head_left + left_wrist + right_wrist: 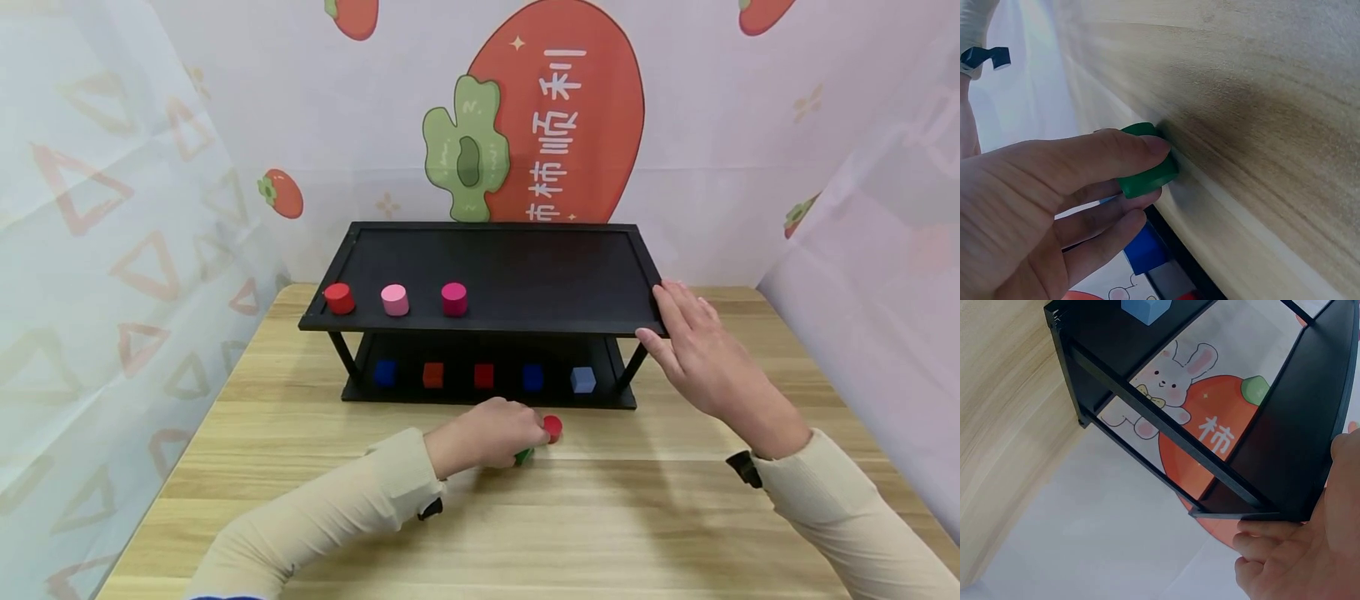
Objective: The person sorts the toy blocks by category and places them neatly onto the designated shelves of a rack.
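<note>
Low over the tabletop, in front of the rack, my left hand (491,433) pinches a green block (1147,169) with rounded sides between thumb and fingers. Most of this block is hidden by the hand in the head view. Just beyond the left fingertips a red cylinder (552,428) stands on the table. My right hand (697,358) holds the right front corner of the black two-tier rack (540,275), thumb at the front edge and fingers along the end. In the right wrist view that corner lies between thumb and fingers.
Along the upper shelf's front left stand a red cylinder (340,299), a pink cylinder (395,301) and a magenta cylinder (454,301). Several cubes line the lower shelf, among them a light blue cube (583,380). A printed cloth (712,167) hangs behind the wooden table (585,533).
</note>
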`<state>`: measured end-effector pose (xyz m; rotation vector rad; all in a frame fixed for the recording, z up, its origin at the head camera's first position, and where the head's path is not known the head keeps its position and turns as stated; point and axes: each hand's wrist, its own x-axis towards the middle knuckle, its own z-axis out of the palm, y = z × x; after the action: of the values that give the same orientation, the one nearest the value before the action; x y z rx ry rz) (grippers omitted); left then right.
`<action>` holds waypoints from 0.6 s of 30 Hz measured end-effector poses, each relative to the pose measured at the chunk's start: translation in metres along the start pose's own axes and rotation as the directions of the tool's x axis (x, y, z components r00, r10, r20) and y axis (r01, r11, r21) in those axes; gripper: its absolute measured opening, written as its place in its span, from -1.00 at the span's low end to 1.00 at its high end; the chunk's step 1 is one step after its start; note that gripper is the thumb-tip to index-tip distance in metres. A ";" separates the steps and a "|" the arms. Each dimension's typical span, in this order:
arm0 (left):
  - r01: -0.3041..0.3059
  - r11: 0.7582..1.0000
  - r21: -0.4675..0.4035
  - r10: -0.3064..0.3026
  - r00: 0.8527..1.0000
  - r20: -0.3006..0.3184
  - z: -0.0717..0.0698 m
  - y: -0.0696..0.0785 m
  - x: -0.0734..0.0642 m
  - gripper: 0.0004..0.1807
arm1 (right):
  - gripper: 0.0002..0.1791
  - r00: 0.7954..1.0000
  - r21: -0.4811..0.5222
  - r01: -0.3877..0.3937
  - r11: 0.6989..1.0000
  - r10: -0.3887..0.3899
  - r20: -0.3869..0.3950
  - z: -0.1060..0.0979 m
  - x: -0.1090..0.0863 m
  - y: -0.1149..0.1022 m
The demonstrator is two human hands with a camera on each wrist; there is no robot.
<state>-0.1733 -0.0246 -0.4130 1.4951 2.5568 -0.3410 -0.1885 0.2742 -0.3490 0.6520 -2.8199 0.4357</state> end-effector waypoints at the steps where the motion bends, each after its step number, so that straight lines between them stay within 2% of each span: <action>1: -0.003 1.000 -0.009 0.003 1.000 -0.005 0.000 -0.001 -0.001 -0.71 | -0.20 1.000 0.001 -0.001 1.000 0.001 0.002 0.000 0.000 0.000; 5: -0.019 0.994 -0.107 0.016 1.000 -0.026 -0.007 -0.005 -0.005 -0.74 | -0.20 1.000 0.001 -0.007 1.000 0.007 0.012 0.000 0.000 -0.001; 8: -0.026 0.978 -0.208 0.016 0.999 -0.050 -0.017 -0.009 -0.009 -0.70 | -0.20 1.000 0.003 -0.012 1.000 0.012 0.016 0.000 0.000 -0.001; 13: -0.045 0.960 -0.278 0.020 0.995 -0.093 -0.044 -0.016 -0.018 -0.67 | -0.19 0.999 0.004 -0.022 1.000 0.022 0.023 -0.001 -0.001 -0.001; 18: -0.094 0.931 -0.354 0.029 0.982 -0.185 -0.071 -0.027 -0.030 -0.74 | -0.19 1.000 0.001 -0.018 1.000 0.018 0.016 -0.001 -0.001 -0.002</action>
<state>-0.1844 -0.0428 -0.3341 1.5135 2.5119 0.2723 -0.1868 0.2735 -0.3478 0.6330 -2.8435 0.4371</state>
